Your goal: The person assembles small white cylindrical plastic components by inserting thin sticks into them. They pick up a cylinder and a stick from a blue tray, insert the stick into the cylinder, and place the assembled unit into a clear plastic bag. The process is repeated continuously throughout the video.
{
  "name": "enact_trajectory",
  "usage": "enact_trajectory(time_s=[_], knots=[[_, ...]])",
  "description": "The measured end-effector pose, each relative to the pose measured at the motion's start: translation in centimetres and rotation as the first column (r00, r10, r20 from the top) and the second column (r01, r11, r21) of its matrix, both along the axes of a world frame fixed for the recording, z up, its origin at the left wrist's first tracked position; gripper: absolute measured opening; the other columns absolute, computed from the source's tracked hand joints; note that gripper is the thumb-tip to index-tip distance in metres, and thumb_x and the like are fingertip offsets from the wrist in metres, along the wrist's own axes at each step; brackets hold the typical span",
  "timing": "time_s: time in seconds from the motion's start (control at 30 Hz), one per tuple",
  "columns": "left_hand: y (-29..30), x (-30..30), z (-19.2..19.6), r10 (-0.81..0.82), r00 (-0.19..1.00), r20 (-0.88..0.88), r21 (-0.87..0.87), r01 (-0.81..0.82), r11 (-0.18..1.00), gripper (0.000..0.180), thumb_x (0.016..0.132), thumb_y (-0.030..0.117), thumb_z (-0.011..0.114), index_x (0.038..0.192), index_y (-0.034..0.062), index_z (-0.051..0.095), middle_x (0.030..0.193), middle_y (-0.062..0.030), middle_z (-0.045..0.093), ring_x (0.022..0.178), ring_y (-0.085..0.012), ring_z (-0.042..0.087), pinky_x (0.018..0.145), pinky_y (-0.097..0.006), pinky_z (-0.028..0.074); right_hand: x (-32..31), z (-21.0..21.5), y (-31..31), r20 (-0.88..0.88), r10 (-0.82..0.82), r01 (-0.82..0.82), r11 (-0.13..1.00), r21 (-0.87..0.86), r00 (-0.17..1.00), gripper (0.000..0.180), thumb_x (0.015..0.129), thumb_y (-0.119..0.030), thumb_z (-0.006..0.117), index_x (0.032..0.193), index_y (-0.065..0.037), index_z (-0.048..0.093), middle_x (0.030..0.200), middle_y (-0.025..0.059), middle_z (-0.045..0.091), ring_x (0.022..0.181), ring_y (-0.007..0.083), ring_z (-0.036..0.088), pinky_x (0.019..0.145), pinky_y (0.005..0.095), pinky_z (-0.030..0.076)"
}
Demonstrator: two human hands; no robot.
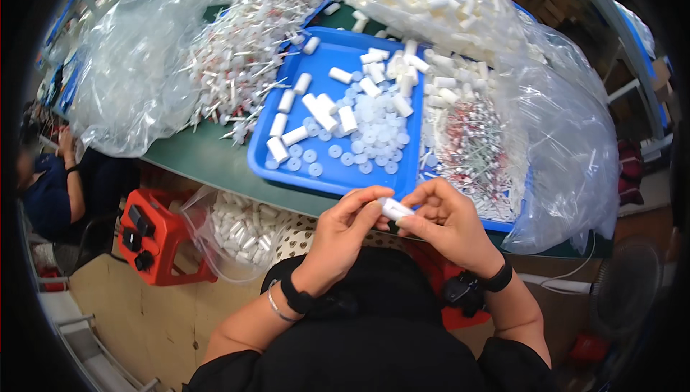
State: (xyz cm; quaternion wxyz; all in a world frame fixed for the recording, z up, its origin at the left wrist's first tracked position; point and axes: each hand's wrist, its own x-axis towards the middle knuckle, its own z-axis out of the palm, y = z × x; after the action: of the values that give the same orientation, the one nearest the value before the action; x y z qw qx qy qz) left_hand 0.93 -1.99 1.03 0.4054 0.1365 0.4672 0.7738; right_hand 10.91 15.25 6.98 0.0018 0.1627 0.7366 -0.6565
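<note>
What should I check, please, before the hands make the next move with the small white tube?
1. White tube held by both hands: ok, left hand and right hand pinch it.
2. Tube closed with a cap: cannot tell, fingers cover it.
3. Loose caps within view in the blue tray: ok.
4. More tubes in the tray: ok.
5. Tray fully on the green table: ok.

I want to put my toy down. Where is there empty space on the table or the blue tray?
Bare spots: the blue tray's front left corner, below the white tubes, and the green table strip between the tray and the clear bag. The tray's middle is crowded with round caps. Both hands hold one tube.
</note>
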Motion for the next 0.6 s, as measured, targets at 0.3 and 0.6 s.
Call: enact_trajectory(time_s=[0.3, 0.6], knots=[[1.2, 0.6, 1.1, -0.228, 0.965, -0.131, 0.007, 0.231, 0.973, 0.041, 0.101, 0.005, 0.062, 0.14, -0.0018, 0.055, 0.115, -0.0092, 0.068, 0.098, -0.0115, 0.066, 0.084, -0.026, 0.054, 2.3, 1.5, 1.5, 0.055, 0.136, -0.134, 0.99, -0.039, 0.989, 0.022, 0.098, -0.006, 0.067, 0.114, 0.0, 0.053, 0.096, 0.0078, 0.07, 0.088, 0.0116, 0.071, 0.079, 0.0254, 0.053], [2.0, -0.8, 0.8, -0.3, 0.892, 0.338, 0.177, 0.253, 0.951, 0.02, 0.104, 0.024, 0.06, 0.112, 0.0068, 0.055, 0.105, -0.0158, 0.067, 0.076, -0.0136, 0.061, 0.068, -0.027, 0.051, 8.1, -2.0, 16.7, -0.035, -0.365, 0.041, 0.008, 0.999, 0.931, 0.016, 0.088, -0.007, 0.067, 0.101, 0.0, 0.063, 0.098, 0.0198, 0.068, 0.093, 0.041, 0.064, 0.079, 0.05, 0.051]])
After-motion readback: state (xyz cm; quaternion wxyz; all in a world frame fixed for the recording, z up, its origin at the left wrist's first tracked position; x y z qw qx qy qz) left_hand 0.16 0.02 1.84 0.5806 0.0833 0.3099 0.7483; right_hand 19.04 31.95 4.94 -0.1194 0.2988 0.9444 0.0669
